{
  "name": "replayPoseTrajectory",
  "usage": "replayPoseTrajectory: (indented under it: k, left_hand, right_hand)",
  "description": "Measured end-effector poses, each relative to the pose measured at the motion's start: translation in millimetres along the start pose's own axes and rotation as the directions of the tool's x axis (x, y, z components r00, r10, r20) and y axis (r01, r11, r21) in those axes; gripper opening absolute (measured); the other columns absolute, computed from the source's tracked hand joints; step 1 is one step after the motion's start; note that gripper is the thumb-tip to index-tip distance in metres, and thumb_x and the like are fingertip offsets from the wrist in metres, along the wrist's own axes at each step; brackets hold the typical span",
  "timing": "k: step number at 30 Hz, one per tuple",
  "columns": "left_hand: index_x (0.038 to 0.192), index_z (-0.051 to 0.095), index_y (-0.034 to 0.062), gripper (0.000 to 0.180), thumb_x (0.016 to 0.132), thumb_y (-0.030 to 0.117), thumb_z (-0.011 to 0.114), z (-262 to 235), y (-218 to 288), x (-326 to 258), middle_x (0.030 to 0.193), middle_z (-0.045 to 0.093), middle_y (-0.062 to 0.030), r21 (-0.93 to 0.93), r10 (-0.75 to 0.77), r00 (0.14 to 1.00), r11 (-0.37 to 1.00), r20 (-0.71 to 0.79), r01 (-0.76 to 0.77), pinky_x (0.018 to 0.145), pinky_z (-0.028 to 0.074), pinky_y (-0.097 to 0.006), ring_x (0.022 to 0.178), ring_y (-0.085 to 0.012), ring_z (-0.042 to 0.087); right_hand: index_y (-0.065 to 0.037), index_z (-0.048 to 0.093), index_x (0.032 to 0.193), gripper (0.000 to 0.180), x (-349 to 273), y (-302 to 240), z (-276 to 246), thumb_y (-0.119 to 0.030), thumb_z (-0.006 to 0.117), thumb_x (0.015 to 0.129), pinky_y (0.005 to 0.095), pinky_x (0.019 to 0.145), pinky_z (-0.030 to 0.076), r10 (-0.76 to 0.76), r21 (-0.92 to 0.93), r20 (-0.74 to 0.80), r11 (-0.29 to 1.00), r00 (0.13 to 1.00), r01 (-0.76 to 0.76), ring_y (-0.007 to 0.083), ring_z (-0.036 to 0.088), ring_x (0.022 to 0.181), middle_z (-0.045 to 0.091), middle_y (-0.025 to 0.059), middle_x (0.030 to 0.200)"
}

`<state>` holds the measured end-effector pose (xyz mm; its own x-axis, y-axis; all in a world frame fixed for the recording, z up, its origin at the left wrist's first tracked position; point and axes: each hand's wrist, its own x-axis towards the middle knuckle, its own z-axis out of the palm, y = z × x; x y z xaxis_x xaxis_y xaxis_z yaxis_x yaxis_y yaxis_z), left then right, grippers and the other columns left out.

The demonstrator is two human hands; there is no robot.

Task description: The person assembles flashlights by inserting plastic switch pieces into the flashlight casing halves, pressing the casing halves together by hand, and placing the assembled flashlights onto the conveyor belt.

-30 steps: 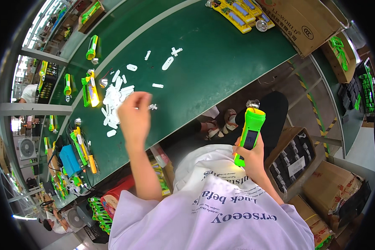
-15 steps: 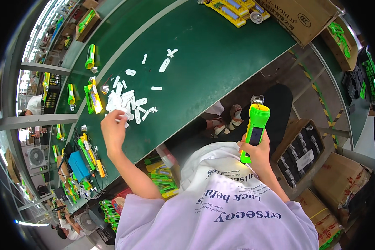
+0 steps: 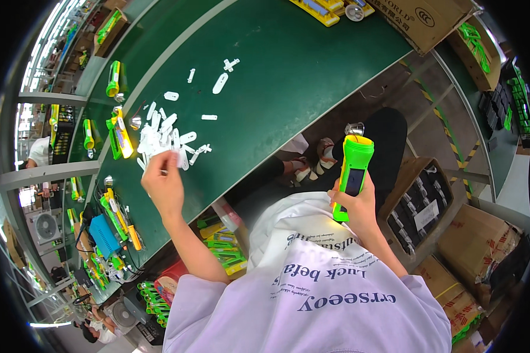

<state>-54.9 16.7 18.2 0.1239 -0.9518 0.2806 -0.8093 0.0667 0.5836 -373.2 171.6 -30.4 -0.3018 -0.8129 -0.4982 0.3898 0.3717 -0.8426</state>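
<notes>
My right hand (image 3: 359,203) is wrapped round the lower body of a green and yellow flashlight (image 3: 357,156), held upright in front of my shirt. A dark panel shows on its side, and its front end is uncovered. Just beyond that end sits a shiny round reflector (image 3: 354,129). Over the table, my left hand (image 3: 164,183) is pinched at the near edge of a pile of white plastic pieces (image 3: 153,140). Something small and white shows between its fingertips, apparently one of those pieces, mostly hidden.
Several white pieces lie scattered on the green table (image 3: 265,76). Flashlight bodies (image 3: 121,136) stand along its left side, near a blue box (image 3: 104,235). A cardboard box (image 3: 427,23) is at the far right. Beside my right arm is a carton of black parts (image 3: 418,206).
My left hand has drawn slightly back from the white pile, its fingers still pinched. My right hand keeps its hold on the flashlight. The whole view has shifted a little.
</notes>
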Motion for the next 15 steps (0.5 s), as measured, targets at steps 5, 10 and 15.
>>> replayPoseTrajectory:
  k: [5, 10, 15]
  left_hand:
    - [0.087, 0.071, 0.0018, 0.017, 0.08, -0.01, 0.061, 13.8, 24.1, -17.1, 0.09, 0.064, -0.0073, -0.1, 0.157, 0.853, 0.987, 0.499, -0.123, 0.07, 0.047, -0.028, 0.08, -0.0175, 0.06]
    - [0.081, 0.071, 0.0044, 0.026, 0.069, -0.014, 0.059, 32.3, 30.2, -27.9, 0.106, 0.061, -0.0102, -0.071, 0.585, 0.749, 0.801, 0.311, -0.595, 0.072, 0.048, -0.033, 0.09, -0.0253, 0.06]
    - [0.111, 0.062, 0.0032, 0.035, 0.077, 0.001, 0.068, 19.2, 48.7, -35.2, 0.095, 0.064, -0.0108, -0.05, 0.204, 0.9, 0.978, 0.386, -0.2, 0.069, 0.051, -0.036, 0.076, -0.0264, 0.062]
  right_hand:
    - [-0.006, 0.049, 0.111, 0.048, -1.8, -2.8, 5.6, 0.011, 0.068, 0.07, 0.027, 0.058, 0.049, -0.016, -0.014, 0.023, 1.0, 1.0, 0.016, 0.0126, 0.06, 0.063, 0.059, 0.0038, 0.078]
    - [-0.006, 0.05, 0.11, 0.047, -1.9, -1.9, 5.6, 0.011, 0.068, 0.069, 0.0272, 0.059, 0.049, -0.017, -0.022, 0.022, 1.0, 1.0, 0.017, 0.0123, 0.059, 0.063, 0.059, 0.0035, 0.078]
    - [-0.006, 0.049, 0.108, 0.046, -2.9, -1.4, 5.0, 0.01, 0.068, 0.069, 0.027, 0.059, 0.049, -0.029, -0.022, 0.011, 0.999, 1.0, 0.029, 0.012, 0.059, 0.063, 0.059, 0.0035, 0.077]
